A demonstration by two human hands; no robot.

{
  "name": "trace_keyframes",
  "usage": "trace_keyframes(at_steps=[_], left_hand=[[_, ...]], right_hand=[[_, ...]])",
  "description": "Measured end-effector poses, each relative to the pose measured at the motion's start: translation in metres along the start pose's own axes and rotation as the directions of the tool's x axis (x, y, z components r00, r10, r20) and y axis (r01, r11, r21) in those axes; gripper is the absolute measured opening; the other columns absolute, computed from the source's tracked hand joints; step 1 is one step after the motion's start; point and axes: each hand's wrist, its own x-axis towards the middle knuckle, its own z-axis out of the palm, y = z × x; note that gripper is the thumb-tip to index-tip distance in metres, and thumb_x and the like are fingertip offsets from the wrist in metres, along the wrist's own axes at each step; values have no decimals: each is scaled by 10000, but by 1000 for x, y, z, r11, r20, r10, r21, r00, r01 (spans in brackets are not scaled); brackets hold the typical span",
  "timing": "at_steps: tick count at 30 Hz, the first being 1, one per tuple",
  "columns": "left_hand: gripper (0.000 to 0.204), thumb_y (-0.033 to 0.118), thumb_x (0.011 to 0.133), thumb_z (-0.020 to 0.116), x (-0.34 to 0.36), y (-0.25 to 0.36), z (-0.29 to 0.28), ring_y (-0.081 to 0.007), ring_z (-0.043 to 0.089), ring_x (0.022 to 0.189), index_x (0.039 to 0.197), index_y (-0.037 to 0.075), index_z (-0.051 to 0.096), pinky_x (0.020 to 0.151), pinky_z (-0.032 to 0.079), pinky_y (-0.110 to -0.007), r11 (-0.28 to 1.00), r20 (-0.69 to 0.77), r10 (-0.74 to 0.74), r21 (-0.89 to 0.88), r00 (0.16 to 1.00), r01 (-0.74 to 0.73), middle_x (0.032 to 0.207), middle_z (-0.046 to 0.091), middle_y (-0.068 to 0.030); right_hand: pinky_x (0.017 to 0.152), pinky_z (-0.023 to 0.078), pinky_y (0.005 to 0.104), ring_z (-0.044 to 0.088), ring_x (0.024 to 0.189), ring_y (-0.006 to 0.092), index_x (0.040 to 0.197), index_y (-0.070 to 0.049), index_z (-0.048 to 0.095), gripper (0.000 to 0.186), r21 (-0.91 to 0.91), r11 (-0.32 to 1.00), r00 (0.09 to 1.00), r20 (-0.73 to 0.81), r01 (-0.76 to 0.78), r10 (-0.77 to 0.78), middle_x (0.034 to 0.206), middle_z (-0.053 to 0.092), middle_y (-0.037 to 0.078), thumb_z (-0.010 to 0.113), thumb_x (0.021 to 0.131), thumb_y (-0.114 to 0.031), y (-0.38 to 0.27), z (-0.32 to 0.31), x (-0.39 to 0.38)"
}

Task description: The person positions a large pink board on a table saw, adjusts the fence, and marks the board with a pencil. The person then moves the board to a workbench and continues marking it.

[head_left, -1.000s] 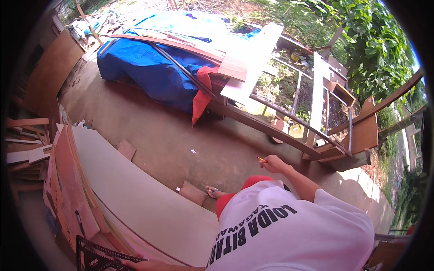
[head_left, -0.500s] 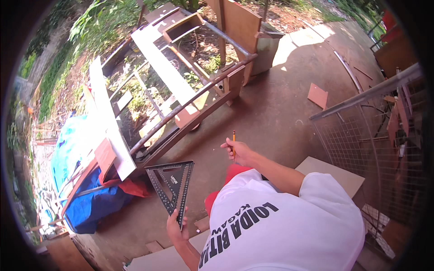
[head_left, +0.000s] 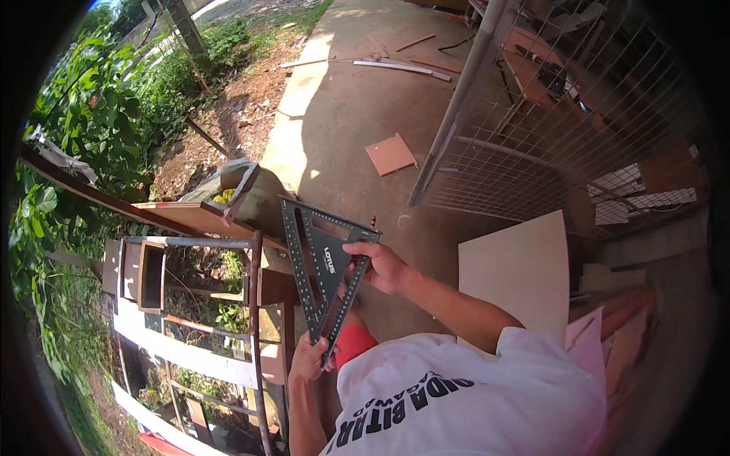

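A black triangular carpenter's square [head_left: 315,262] is held up in front of me, with slots and rows of small holes along its edges. My left hand [head_left: 309,357] is closed on its narrow lower corner. At the upper right edge, my right hand [head_left: 382,268] grips the square with the thumb lying across its face. The end of a pencil [head_left: 373,221] sticks up just beyond the square, above my right hand; the rest of it is hidden.
A metal-pipe frame [head_left: 257,342] with long white boards [head_left: 186,356] stands at the left. A wire-mesh gate [head_left: 456,114] rises at the right, near a large pale board [head_left: 517,273]. A small brown board [head_left: 391,155] lies on the concrete floor ahead.
My view has swung to the right. My right hand, earlier apart with the pencil, has come onto the square, which is raised. My left hand still holds its narrow corner.
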Motion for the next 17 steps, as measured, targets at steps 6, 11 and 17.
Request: trace_keyframes(at_steps=[6,11,17], left_hand=[[430,284,947,736,199,112,-13,-159,639,974,1273,36,604,836,519,-324,747,-24,264,638,964,-189,1115,684,-86],[514,454,973,669,328,270,42,-241,605,1100,1301,64,599,941,487,-360,907,-45,298,323,953,-268,1255,613,-122],[689,694,938,557,509,415,90,-246,637,1062,1146,38,589,886,535,-412,906,151,-104,-393,983,157,1226,639,-156]], right_hand=[[577,429,299,535,644,107,870,-85,603,55,-468,820,891,-133,329,-434,715,579,1,648,869,-117,-86,7,133],[657,480,349,590,705,202,941,27,661,123,-818,163,549,209,551,-809,845,607,84,659,827,-19,-190,47,214],[774,556,400,686,914,269,1183,-53,711,388,-780,-293,666,625,553,-407,952,617,129,683,804,23,-340,46,320]])
